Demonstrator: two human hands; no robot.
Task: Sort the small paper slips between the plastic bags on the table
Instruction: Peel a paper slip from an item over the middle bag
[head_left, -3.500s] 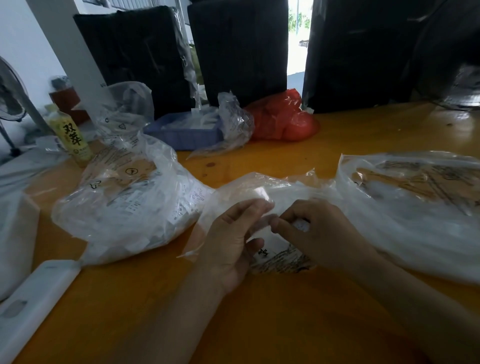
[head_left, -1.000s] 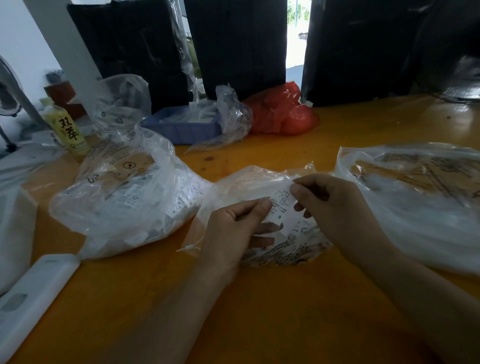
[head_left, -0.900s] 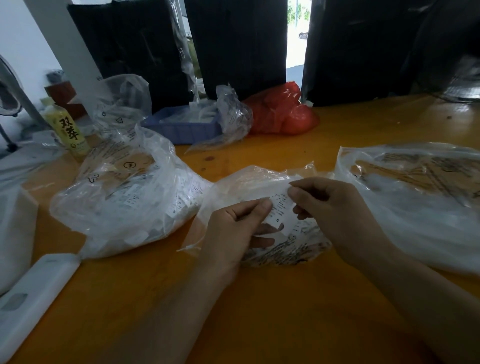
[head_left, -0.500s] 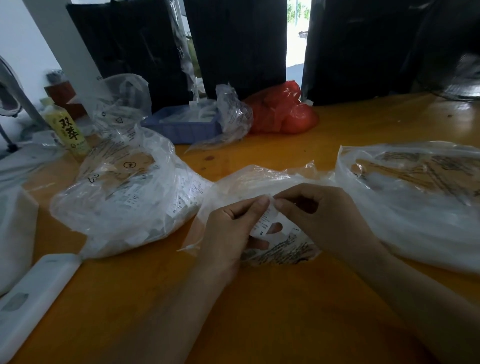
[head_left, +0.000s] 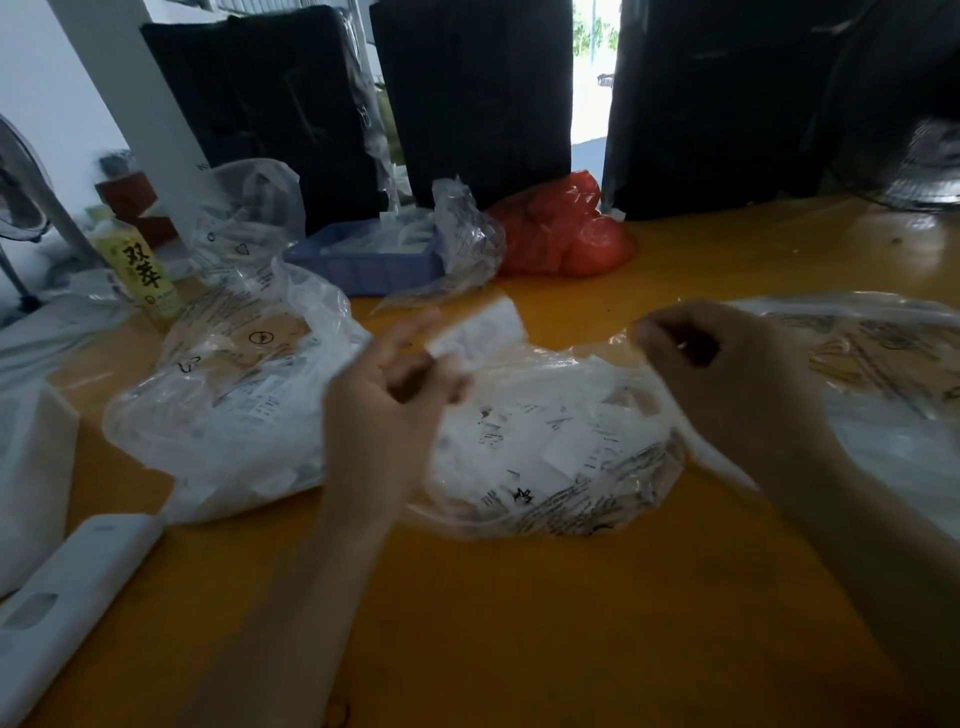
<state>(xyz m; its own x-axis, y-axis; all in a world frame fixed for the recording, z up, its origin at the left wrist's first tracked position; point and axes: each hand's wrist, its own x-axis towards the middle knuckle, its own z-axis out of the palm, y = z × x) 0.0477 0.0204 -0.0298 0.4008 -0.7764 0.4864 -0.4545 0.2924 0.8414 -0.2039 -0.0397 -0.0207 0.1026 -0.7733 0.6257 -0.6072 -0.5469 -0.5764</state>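
My left hand (head_left: 379, 410) pinches a small white paper slip (head_left: 483, 327) and holds it up, blurred, over the gap between two clear bags. The middle plastic bag (head_left: 561, 457) lies in front of me with several printed slips inside. My right hand (head_left: 743, 395) is curled at that bag's upper right edge and appears to grip its thin plastic. A fuller left plastic bag (head_left: 228, 405) of slips lies to the left, and a right plastic bag (head_left: 893, 374) lies beyond my right wrist. All rest on the orange table (head_left: 519, 623).
A yellow-labelled bottle (head_left: 140, 270), a blue tray (head_left: 363, 260), a crumpled clear bag (head_left: 467, 239) and a red bag (head_left: 561, 234) stand at the back. Tall black bundles (head_left: 467, 93) wall the far edge. A white device (head_left: 67, 597) lies front left.
Both hands were pinching one slip over the middle bag. Now my left hand has lifted the slip up and leftward, and my right hand has let go and moved right.
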